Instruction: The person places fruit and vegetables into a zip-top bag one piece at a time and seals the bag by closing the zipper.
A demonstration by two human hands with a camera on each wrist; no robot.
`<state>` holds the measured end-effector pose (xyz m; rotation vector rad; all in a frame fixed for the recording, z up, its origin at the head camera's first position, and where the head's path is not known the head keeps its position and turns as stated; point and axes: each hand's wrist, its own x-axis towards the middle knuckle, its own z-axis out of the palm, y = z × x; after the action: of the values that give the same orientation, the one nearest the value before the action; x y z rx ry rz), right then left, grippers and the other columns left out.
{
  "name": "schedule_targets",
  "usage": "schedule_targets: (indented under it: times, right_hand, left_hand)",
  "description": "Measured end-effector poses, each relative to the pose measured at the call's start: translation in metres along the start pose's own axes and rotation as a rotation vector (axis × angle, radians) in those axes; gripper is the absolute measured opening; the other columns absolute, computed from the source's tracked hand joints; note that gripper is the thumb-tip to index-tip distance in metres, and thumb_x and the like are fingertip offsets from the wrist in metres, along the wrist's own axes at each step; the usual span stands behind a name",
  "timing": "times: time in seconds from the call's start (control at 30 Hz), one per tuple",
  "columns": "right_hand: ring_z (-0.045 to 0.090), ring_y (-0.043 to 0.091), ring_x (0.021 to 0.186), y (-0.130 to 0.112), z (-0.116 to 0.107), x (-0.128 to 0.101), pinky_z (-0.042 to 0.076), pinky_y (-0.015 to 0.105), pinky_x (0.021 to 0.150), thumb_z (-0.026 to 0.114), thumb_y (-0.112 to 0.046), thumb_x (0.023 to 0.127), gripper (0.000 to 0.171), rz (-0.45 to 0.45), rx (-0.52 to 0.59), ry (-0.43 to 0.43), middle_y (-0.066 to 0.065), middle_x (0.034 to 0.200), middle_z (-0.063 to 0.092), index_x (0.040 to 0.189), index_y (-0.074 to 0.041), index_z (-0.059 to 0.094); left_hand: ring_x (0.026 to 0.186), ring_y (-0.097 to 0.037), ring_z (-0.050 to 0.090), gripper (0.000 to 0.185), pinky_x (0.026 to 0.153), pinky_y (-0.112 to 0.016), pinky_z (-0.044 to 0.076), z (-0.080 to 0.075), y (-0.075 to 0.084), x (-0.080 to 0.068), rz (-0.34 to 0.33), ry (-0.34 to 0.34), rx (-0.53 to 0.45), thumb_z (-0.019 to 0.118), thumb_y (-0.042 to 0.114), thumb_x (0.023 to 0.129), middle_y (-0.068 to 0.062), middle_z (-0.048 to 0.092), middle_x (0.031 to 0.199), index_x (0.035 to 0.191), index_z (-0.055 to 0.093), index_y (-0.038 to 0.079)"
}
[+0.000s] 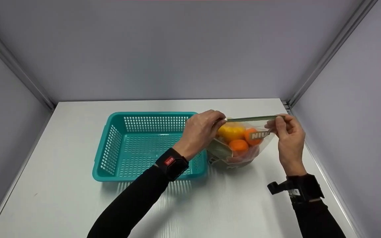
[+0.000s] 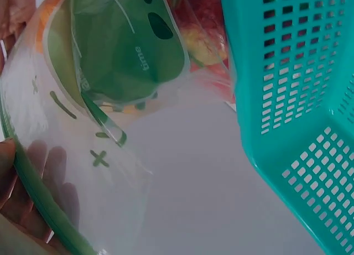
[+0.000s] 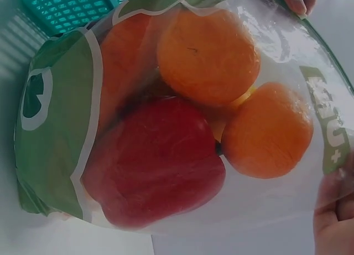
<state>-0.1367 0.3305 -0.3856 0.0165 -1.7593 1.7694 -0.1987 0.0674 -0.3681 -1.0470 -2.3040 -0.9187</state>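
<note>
A clear zip bag (image 1: 218, 150) with green print hangs just right of the basket, its green zip strip (image 1: 251, 118) stretched level between both hands. My left hand (image 1: 201, 132) pinches the strip's left end. At the other end, my right hand (image 1: 290, 142) pinches it between thumb and fingers. Through the plastic show a red bell pepper (image 3: 160, 161), several oranges (image 3: 207, 58) and a lumpy yellow piece of produce (image 1: 231, 132). In the left wrist view, fingers (image 2: 55, 172) show through the film behind the strip.
A teal perforated plastic basket (image 1: 150, 178) stands on the white table (image 1: 58, 165), left of the bag and partly under my left forearm. Grey panels (image 1: 164, 49) enclose the table at the back and both sides.
</note>
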Motion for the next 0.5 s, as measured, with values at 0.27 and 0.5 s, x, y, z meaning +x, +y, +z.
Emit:
schedule_targets:
  times: [0.27,0.5]
  right_hand:
    - [0.070,0.021,0.083,0.001,-0.001,0.000,0.058,0.030,0.082,0.065,-0.020,0.103,0.026,0.000,0.016,0.004,0.013,0.092,0.072,0.112,0.004,0.063]
    - [0.070,0.022,0.083,0.004,-0.003,0.000,0.058,0.030,0.083,0.064,-0.020,0.103,0.026,-0.001,0.016,0.011,0.013,0.092,0.071,0.112,0.004,0.063]
  left_hand:
    - [0.084,-0.018,0.070,0.016,0.081,-0.032,0.057,-0.002,-0.007,-0.006,0.048,0.068,0.055,0.064,0.024,0.104,-0.001,0.075,0.098,0.107,0.074,0.012]
    - [0.083,-0.018,0.068,0.015,0.082,-0.033,0.057,-0.005,-0.017,-0.012,0.066,0.098,0.078,0.063,0.021,0.105,-0.002,0.074,0.095,0.107,0.074,0.011]
